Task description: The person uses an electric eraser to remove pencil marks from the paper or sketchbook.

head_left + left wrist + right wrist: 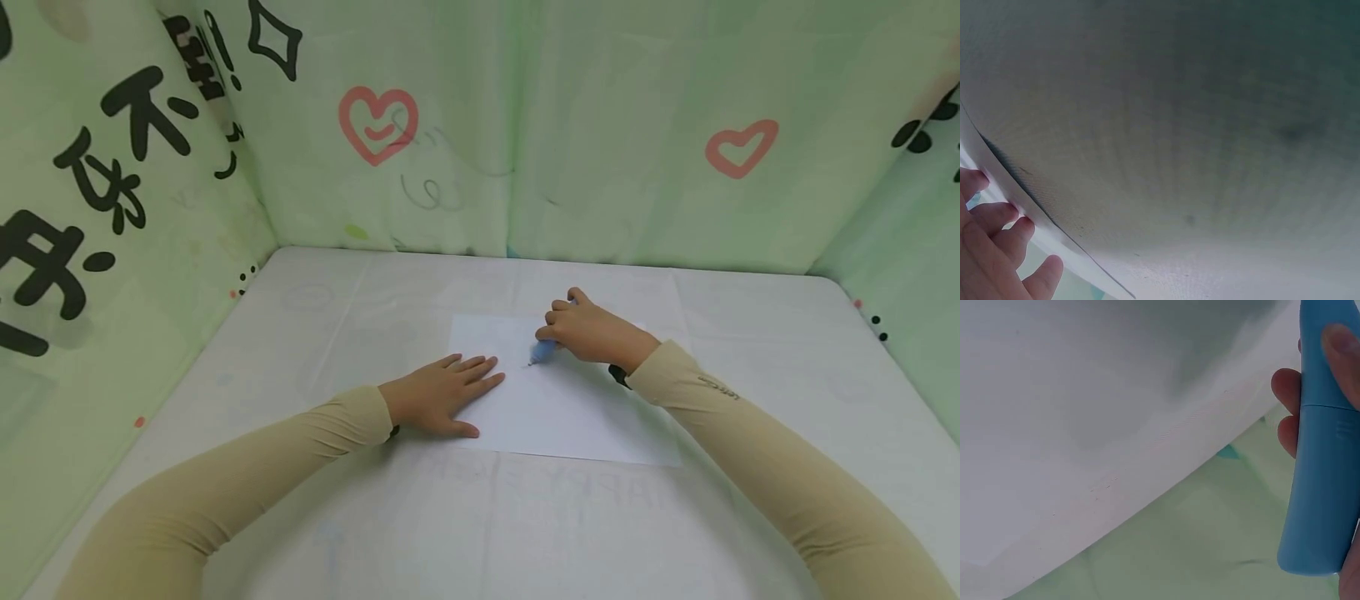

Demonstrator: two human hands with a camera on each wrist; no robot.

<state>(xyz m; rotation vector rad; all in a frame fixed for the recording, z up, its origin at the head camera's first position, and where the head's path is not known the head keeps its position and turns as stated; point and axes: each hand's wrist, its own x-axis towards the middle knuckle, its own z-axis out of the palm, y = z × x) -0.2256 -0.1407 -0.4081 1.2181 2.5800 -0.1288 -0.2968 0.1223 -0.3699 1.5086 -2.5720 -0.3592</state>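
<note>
A sheet of white paper (570, 425) lies on the white-covered table. My left hand (442, 396) rests on its left edge, palm down with the fingers spread; its fingers (1013, 240) also show in the left wrist view. Over the upper middle of the sheet, my right hand (600, 332) grips a thick blue pen-shaped tool (1325, 481), whose body has a seam around it. The tool's narrow dark tip points down and left at the paper; whether it touches, I cannot tell. The fingers hide part of the tool in the head view.
The white tabletop (360, 517) spreads around the sheet. Green curtains (600, 167) with red hearts and black characters stand along its back and sides. Faint lettering shows through the cover below the paper.
</note>
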